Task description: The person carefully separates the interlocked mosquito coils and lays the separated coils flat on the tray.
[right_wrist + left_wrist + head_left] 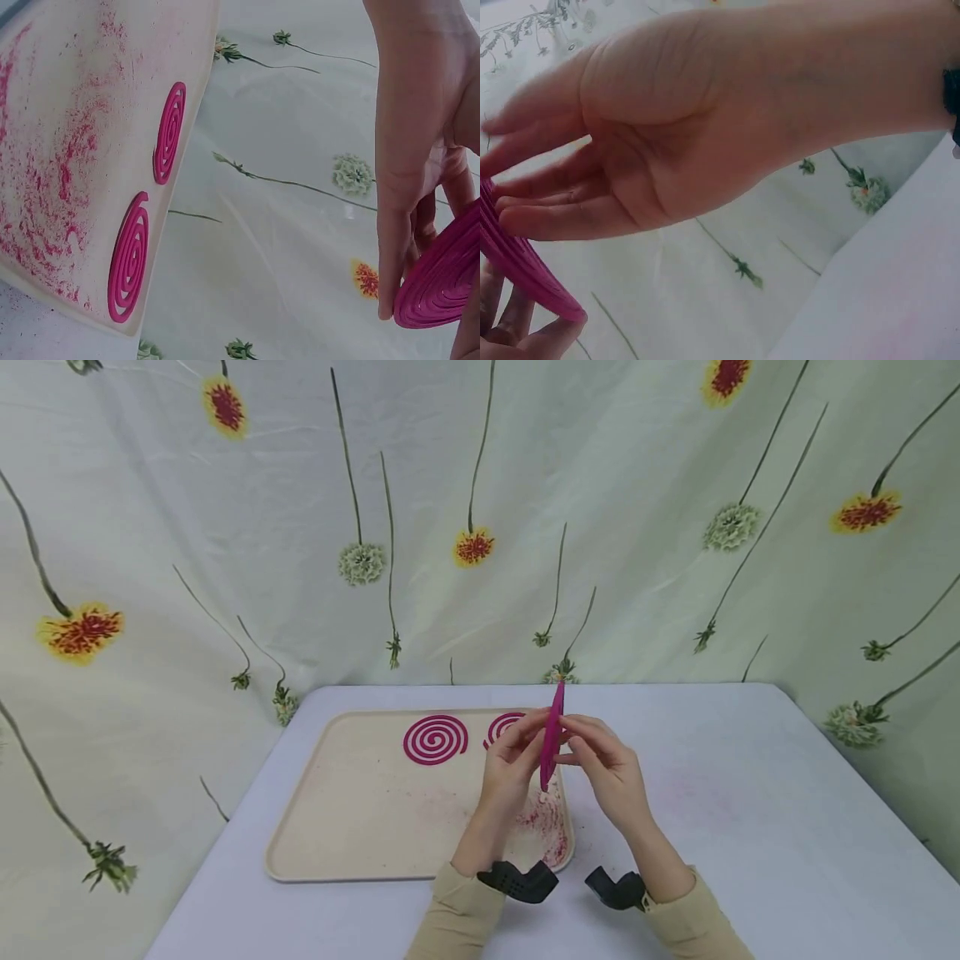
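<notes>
Between my two hands a magenta mosquito coil (pixel 552 735) stands upright, seen nearly edge-on in the head view. Its ridged rings show in the left wrist view, where the coil (pixel 526 274) looks thick; whether it is one or a nested pair I cannot tell. My left hand (pixel 513 768) holds it from the left between thumb and fingers. From the other side my right hand (pixel 611 774) pinches it with its fingertips. Flat on the beige tray (pixel 360 827) lies one spiral coil (pixel 436 740); a second coil (pixel 504 725) is partly hidden behind my left hand.
Pink crumbs and dust (pixel 71 180) are scattered over the tray's right end. The tray stands on a white table (pixel 720 827), left of centre. A flower-printed cloth (pixel 637 527) hangs behind the table. Black wrist cameras (pixel 521 883) sit at both cuffs.
</notes>
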